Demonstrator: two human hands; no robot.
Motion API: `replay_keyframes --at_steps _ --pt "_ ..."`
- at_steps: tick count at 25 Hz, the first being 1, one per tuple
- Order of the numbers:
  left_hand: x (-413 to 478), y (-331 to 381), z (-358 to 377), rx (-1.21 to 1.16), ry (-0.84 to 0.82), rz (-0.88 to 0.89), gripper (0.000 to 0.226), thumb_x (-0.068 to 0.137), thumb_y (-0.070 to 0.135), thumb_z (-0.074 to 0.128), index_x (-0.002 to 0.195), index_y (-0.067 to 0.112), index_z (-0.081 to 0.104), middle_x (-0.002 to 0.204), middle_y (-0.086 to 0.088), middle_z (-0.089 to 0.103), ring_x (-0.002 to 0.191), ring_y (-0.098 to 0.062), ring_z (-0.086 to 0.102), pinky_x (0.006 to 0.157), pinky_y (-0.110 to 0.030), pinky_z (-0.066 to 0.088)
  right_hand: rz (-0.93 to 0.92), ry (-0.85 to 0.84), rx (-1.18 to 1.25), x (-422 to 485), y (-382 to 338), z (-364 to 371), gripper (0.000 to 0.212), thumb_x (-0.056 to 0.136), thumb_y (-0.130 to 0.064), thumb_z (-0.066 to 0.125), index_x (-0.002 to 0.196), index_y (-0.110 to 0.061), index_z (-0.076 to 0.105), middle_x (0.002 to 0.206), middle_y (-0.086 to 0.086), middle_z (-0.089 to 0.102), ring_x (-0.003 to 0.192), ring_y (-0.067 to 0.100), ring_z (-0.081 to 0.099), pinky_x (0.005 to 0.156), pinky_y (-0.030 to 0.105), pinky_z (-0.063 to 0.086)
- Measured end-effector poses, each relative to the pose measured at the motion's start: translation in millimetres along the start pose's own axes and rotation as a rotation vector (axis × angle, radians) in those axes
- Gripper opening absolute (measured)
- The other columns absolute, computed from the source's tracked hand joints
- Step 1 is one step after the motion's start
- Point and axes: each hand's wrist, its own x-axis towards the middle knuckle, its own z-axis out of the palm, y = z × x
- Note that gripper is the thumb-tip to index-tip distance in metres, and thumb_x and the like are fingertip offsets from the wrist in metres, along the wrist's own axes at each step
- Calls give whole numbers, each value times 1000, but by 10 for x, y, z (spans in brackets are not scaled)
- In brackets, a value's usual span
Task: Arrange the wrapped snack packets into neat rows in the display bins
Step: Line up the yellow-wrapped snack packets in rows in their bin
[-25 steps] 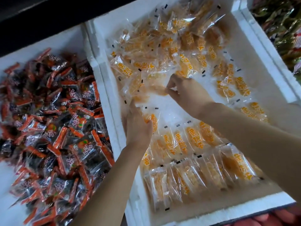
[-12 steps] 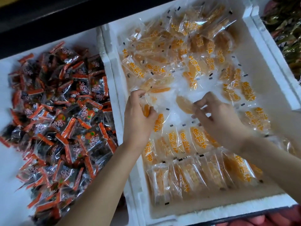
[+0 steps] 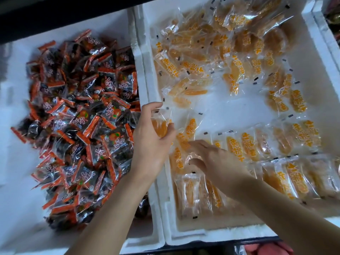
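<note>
Nearest in the white foam display bin [image 3: 211, 236] on the right, 2 neat rows of clear wrapped packets of orange snack [image 3: 287, 181] lie side by side. The right hand [image 3: 217, 162] lies on the left end of the farther row, fingers straight and flat on the wrappers, gripping nothing. Just left of it, the left hand [image 3: 152, 144] curls round 1 clear orange-filled packet [image 3: 159, 127] beside the bin's left wall. Farther back, loose orange packets [image 3: 230, 45] lie heaped untidily. The left white foam bin [image 3: 22, 181] holds a pile of red-and-black packets [image 3: 82, 116].
</note>
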Motion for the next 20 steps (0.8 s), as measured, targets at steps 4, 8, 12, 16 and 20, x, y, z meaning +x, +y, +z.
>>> replay_keyframes --at_steps 4,8,12,16,20 --pt "-51 -12 -44 -18 33 8 43 86 17 68 119 30 44 92 25 45 85 2 45 83 -20 41 11 -97 -122 208 -16 -37 71 93 -27 55 148 -31 9 154 -17 9 117 18 53 87 32 44" --pt "-81 -13 -49 -74 32 8 44 85 16 69 118 32 44 91 19 48 93 -14 53 89 -36 46 -54 -209 -290 505 -10 -120 93 83 -41 65 150 -30 1 156 -11 11 128 18 43 92 32 42" --pt "-107 -43 -35 -88 37 24 44 84 14 69 118 30 45 79 17 44 77 -13 51 74 -23 44 -85 -181 -359 664 26 -170 79 76 -51 68 140 -26 30 129 -3 41 112 18 53 81 31 44" --pt "-122 -61 -17 -98 37 18 44 83 15 69 117 30 46 80 11 48 69 -6 49 66 -15 41 -20 -221 -99 621 66 -180 55 83 -41 66 130 -23 46 122 -1 47 105 19 54 83 28 39" --pt "-179 -26 19 -144 34 7 42 83 13 70 114 30 46 87 1 55 79 -10 54 68 -17 45 -25 -106 8 502 40 -214 55 91 -28 58 141 -23 35 135 -4 42 102 18 58 89 29 42"
